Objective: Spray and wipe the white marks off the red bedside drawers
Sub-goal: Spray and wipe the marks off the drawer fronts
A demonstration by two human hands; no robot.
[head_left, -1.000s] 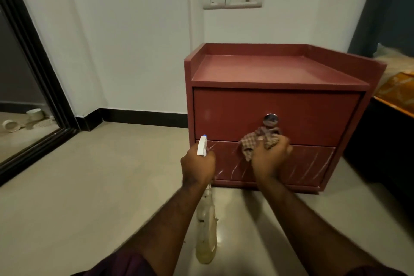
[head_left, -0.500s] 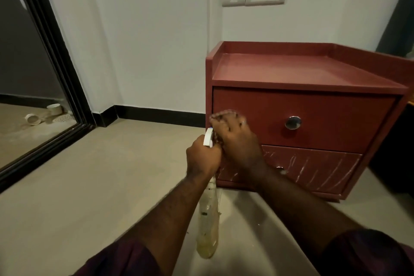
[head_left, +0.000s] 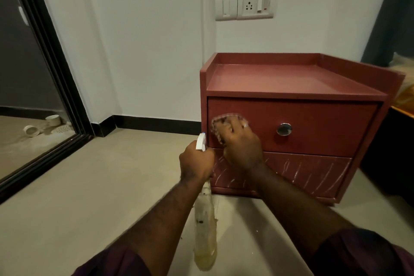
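The red bedside drawers point(head_left: 291, 78) stand on the floor against the white wall. The upper drawer point(head_left: 324, 125) has a round metal knob point(head_left: 284, 129). White scratch-like marks point(head_left: 309, 172) cover the lower drawer front. My right hand point(head_left: 239, 141) presses a checked cloth point(head_left: 218, 125) flat against the left end of the upper drawer. My left hand point(head_left: 196, 161) grips a spray bottle point(head_left: 205, 226) by its neck, white nozzle up, the clear body hanging down just left of the drawers.
A black-framed mirror or glass door point(head_left: 44, 56) fills the left side. A switch and socket plate point(head_left: 245, 5) sits on the wall above the drawers. A dark bed frame point(head_left: 389, 152) is right of the drawers. The floor is beige tile.
My right hand with the cloth has moved from the knob area down and left to the upper drawer's left end. The view has shifted left. My left hand keeps the bottle in place.
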